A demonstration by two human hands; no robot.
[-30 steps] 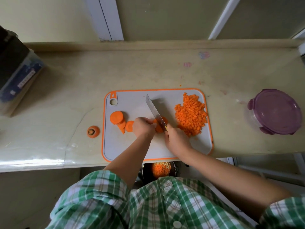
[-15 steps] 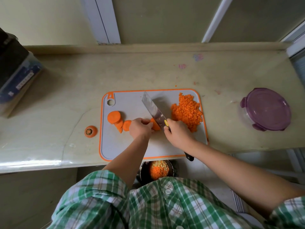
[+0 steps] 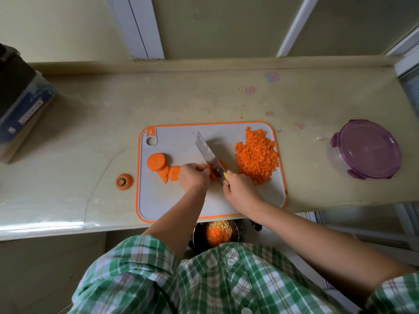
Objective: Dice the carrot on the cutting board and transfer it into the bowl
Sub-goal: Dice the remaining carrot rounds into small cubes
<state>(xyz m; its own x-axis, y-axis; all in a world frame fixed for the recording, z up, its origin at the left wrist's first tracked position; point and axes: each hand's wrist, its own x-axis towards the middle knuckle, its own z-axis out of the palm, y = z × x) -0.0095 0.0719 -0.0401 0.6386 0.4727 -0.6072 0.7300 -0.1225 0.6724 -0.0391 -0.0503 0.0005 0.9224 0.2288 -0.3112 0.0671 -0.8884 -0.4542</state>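
- Dicing in hand: the right hand [image 3: 240, 191] has its fingers clamped round the handle of the broad steel knife [image 3: 207, 152]. The blade stands edge-down on the orange carrot piece [image 3: 213, 175], near the middle of the grey, orange-rimmed plastic cutting board [image 3: 158, 198].
- The left hand [image 3: 192, 177] pins that carrot piece with its fingers curled together. The piece touches the fingertips and lies between them and the flat of the blade.
- Good practice, as a judgement: tuck the fingertips back behind the knuckles, let the knuckles guide the blade, and step the hand leftward after each even cut. The piece is short, so a slip towards the fingers is the main risk.
- A heap of small orange diced carrot [image 3: 256, 157] lies at the board's right end, well apart from both hands. Thick orange round slices [image 3: 156, 162] wait uncut just left of the left hand.
- The dark round bowl [image 3: 194, 234] sits below the near edge of the pale bench [image 3: 226, 98] and already holds some dice. The transfer appears largely undone.
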